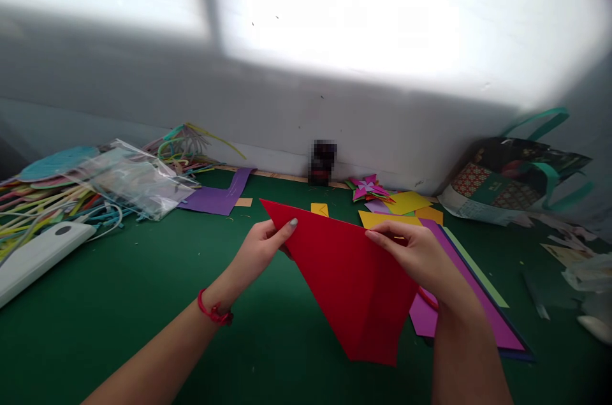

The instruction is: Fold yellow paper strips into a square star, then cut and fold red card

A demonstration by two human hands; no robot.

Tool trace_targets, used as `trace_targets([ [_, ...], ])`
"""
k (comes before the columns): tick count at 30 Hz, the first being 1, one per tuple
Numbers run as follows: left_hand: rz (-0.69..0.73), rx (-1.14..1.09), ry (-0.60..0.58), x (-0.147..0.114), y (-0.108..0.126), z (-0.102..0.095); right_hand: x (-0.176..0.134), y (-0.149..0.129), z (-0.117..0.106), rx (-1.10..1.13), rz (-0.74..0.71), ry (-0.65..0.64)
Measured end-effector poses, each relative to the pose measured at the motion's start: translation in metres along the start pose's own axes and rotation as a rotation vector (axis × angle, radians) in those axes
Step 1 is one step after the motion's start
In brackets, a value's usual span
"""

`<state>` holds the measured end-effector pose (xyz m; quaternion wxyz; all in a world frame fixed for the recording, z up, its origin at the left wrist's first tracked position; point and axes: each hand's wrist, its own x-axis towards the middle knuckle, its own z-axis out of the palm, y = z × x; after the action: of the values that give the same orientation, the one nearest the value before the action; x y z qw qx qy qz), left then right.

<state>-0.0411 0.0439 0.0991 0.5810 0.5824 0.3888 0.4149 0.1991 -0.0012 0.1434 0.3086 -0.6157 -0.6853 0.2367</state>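
1 red paper [335,265], seemingly creased, is pinched near 1 corner by the left hand [262,244] and along the top by the right hand [415,250].

No legible text anywhere.

A green tabletop [182,271] is carrying a white device [43,258] at nine o'clock; colourful strands [48,210] are lying at ten, purple paper [208,199] at eleven, a paper star [369,188] at one, a patterned bag [497,191] at two, stacked coloured sheets [497,328] at three.
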Motion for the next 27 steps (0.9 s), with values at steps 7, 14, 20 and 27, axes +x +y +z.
trace_targets([
  [7, -0.077, -0.063, -0.015, -0.006, -0.003, 0.012, 0.001, -0.006, 0.008, 0.054, -0.029, -0.022],
  [14, -0.061, 0.009, 0.024, -0.004, 0.002, 0.0, -0.004, -0.008, -0.002, 0.129, 0.101, -0.113],
  [20, -0.087, 0.054, 0.043, -0.004, 0.005, -0.006, -0.005, -0.005, -0.004, 0.168, 0.103, -0.103],
  [27, -0.085, 0.059, -0.015, -0.003, 0.007, -0.011, -0.005, -0.01, -0.004, 0.208, 0.143, -0.099],
])
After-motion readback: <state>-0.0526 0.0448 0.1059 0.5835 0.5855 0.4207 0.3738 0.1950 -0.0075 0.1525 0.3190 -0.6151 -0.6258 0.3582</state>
